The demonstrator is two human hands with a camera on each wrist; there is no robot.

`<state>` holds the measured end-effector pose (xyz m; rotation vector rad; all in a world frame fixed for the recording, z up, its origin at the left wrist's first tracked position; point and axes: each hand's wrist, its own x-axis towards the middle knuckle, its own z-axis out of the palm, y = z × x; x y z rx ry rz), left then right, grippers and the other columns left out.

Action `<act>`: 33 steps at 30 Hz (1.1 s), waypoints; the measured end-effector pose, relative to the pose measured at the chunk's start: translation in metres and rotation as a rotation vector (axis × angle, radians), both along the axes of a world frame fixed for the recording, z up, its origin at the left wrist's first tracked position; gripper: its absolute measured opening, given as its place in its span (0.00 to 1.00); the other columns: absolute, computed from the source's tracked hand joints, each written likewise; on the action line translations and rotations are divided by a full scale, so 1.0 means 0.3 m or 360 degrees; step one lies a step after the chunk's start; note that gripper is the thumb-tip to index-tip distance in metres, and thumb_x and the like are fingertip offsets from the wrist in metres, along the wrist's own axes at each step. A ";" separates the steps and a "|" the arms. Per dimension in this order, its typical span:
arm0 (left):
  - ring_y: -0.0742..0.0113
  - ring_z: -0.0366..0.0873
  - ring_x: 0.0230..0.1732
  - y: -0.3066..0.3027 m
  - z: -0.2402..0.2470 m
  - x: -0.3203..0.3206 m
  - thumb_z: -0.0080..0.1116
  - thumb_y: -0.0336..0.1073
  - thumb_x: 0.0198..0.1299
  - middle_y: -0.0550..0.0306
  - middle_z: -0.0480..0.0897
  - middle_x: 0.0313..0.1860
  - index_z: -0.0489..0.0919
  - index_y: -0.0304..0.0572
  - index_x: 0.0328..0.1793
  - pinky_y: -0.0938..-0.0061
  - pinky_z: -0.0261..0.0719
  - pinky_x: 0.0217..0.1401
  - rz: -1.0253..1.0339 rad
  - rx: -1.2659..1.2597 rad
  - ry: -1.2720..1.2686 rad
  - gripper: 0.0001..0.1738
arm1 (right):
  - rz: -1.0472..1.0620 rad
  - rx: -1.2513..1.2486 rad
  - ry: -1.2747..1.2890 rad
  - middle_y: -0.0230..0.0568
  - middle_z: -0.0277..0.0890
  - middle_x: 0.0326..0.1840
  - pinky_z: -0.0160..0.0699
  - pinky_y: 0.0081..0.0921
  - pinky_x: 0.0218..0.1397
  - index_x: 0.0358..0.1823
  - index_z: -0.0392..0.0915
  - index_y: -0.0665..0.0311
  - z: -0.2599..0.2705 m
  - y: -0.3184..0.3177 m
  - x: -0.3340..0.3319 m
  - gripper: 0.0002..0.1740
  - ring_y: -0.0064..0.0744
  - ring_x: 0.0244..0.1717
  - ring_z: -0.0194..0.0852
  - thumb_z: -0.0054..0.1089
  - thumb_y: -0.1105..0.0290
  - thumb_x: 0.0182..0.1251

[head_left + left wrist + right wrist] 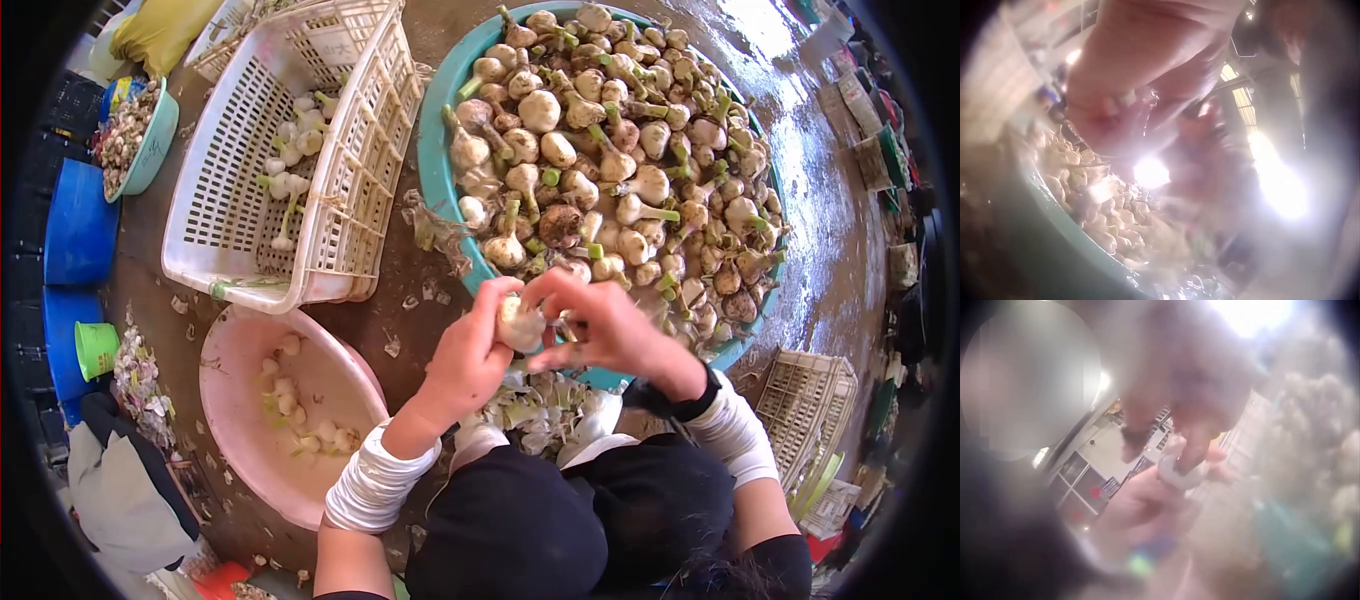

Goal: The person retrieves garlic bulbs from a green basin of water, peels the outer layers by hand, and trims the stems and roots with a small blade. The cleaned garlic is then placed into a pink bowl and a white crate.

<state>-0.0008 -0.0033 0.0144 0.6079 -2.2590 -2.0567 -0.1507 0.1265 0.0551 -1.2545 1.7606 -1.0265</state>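
Observation:
In the head view a whitish garlic bulb [520, 325] is held near the front rim of the large teal tub [436, 160]. The left hand [468, 352] grips the bulb, its fingers curled round it. Close on the other side, the right hand [610, 330] has bent fingers at the bulb; whether they pinch its skin is hard to tell. The left wrist view shows the left hand [1154, 69] large and blurred above garlic bulbs [1116, 219]. In the right wrist view, a pale bulb [1179, 472] lies between both blurred hands.
Unpeeled garlic [610, 150] fills the teal tub. A white crate [350, 190] at the upper left holds several bulbs, as does a pink basin [235, 440] below it. Peeled skins [535, 410] lie by the person's lap. Another crate [805, 400] stands at the right.

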 end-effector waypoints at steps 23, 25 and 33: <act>0.66 0.72 0.55 -0.712 0.229 0.604 0.52 0.28 0.54 0.55 0.74 0.56 0.69 0.38 0.68 0.74 0.69 0.58 0.0796 -0.1143 0.0022 0.31 | 0.0384 0.1220 -0.0227 0.37 0.81 0.26 0.75 0.24 0.36 0.45 0.84 0.58 -0.102 0.488 -0.003 0.19 0.25 0.29 0.79 0.72 0.59 0.54; 0.65 0.74 0.55 -0.943 0.242 0.456 0.52 0.28 0.54 0.53 0.77 0.54 0.76 0.37 0.61 0.70 0.70 0.60 0.0541 -0.1019 -0.0013 0.24 | 0.0147 0.1300 -0.0211 0.36 0.79 0.22 0.72 0.22 0.33 0.37 0.83 0.65 -0.120 0.527 -0.010 0.14 0.20 0.27 0.75 0.71 0.61 0.57; 0.51 0.75 0.58 -1.532 -0.338 -0.054 0.56 0.40 0.61 0.45 0.75 0.60 0.74 0.40 0.62 0.64 0.74 0.60 -0.0511 -0.1639 -0.0957 0.23 | -0.0659 0.1515 -0.0949 0.27 0.76 0.24 0.69 0.21 0.34 0.28 0.78 0.66 -0.163 0.697 0.017 0.12 0.17 0.29 0.71 0.67 0.65 0.62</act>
